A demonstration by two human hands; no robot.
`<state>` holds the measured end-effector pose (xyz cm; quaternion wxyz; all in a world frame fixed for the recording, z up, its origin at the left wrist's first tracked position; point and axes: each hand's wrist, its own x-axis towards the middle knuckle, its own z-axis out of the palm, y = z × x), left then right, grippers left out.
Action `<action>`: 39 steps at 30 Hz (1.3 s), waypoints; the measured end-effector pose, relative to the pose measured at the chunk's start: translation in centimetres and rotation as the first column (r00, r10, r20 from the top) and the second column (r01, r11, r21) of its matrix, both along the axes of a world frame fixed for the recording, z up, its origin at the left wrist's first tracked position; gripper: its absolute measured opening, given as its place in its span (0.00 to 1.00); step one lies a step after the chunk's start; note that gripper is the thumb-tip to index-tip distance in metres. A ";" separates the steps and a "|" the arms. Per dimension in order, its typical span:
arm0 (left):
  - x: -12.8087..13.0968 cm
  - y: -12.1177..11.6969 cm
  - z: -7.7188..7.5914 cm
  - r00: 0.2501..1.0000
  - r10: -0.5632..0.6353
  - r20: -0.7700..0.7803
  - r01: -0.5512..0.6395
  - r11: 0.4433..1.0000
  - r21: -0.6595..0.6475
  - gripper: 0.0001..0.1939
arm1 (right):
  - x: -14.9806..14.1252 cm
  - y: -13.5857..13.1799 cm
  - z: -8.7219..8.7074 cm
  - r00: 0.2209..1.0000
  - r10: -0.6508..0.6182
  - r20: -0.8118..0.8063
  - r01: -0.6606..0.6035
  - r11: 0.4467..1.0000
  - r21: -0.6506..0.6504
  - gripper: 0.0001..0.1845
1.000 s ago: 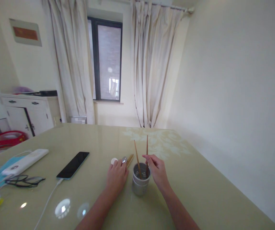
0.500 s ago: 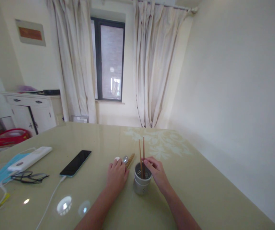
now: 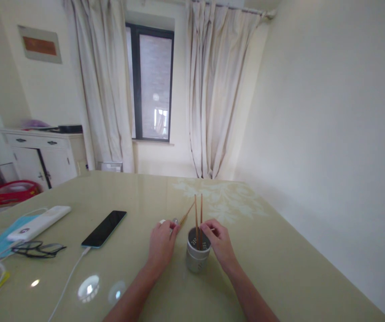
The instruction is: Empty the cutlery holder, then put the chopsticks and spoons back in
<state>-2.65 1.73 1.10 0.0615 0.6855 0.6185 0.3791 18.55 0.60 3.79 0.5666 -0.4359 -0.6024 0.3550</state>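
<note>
A grey cylindrical utensil holder (image 3: 196, 260) with a perforated bottom stands on the table between my hands. Two wooden chopsticks rise from it, one on the left (image 3: 196, 212) and one on the right (image 3: 201, 209). My right hand (image 3: 222, 246) pinches the right one just above the rim. Left of the holder, the thumb and fingers of my left hand (image 3: 161, 243) are closed on another chopstick (image 3: 190, 209), its far end slanting up toward the holder. Beside those fingers lie a metal spoon (image 3: 175, 221) and more chopstick wood, partly hidden by the hand.
A black phone (image 3: 105, 229) with a white charging cable (image 3: 70, 278) lies on the glossy table. Farther left are dark-framed glasses (image 3: 38, 249), a white power strip (image 3: 40, 222) and a blue face mask (image 3: 1, 243). A wall (image 3: 330, 156) runs along the right side.
My left fingers have closed on a chopstick, whose far end now lifts and reaches toward the holder. My right hand stays at the chopstick in the holder.
</note>
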 end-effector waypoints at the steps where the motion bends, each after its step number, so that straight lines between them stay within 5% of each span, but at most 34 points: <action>1: 0.0 0.0 0.0 0.999 -0.007 0.049 0.006 1.000 0.005 0.17 | 0.0 0.0 0.0 1.000 -0.003 0.000 0.003 1.000 -0.004 0.26; 5: 0.3 -0.3 0.1 0.979 -0.016 0.202 -0.001 0.997 0.083 0.19 | -0.1 -0.2 0.3 1.000 -0.022 0.014 0.022 1.000 0.014 0.24; 9: 0.7 -1.1 0.2 0.956 -0.072 0.283 -0.022 0.949 0.315 0.17 | 0.1 -0.7 0.7 0.993 -0.100 0.056 0.093 0.989 0.116 0.22; 13: 1.0 -2.5 0.9 0.940 -0.338 0.034 0.253 0.762 0.596 0.09 | 0.2 -1.7 1.3 0.988 -0.108 0.113 0.064 0.939 0.338 0.20; 15: 1.1 -3.2 1.3 0.904 -0.412 -0.119 0.390 0.676 0.626 0.10 | 0.1 -2.2 1.4 0.994 -0.029 0.105 -0.013 0.926 0.376 0.19; 17: 1.2 -3.7 1.6 0.881 -0.441 -0.172 0.447 0.655 0.609 0.13 | -0.1 -2.5 1.5 0.999 0.038 0.038 -0.049 0.942 0.331 0.18; 22: 0.4 -2.6 1.7 0.965 -0.259 0.043 0.209 0.859 0.467 0.18 | 0.9 -1.6 1.6 0.956 -0.039 -0.291 0.096 0.978 0.186 0.21; 26: -1.0 -0.6 1.2 0.991 -0.075 -0.108 0.095 0.976 0.198 0.19 | 2.4 -0.4 1.5 0.933 -0.106 -0.343 0.177 0.967 0.183 0.22; 31: -1.0 -0.2 -0.1 0.916 -0.025 -0.400 0.037 0.999 0.022 0.12 | 2.1 -0.4 1.3 0.983 -0.064 -0.172 0.096 0.979 0.182 0.25; 39: -0.6 -0.6 -0.8 0.853 0.009 -0.522 -0.033 0.999 -0.037 0.13 | 1.0 -0.2 0.6 0.999 0.011 0.044 -0.016 0.992 0.127 0.23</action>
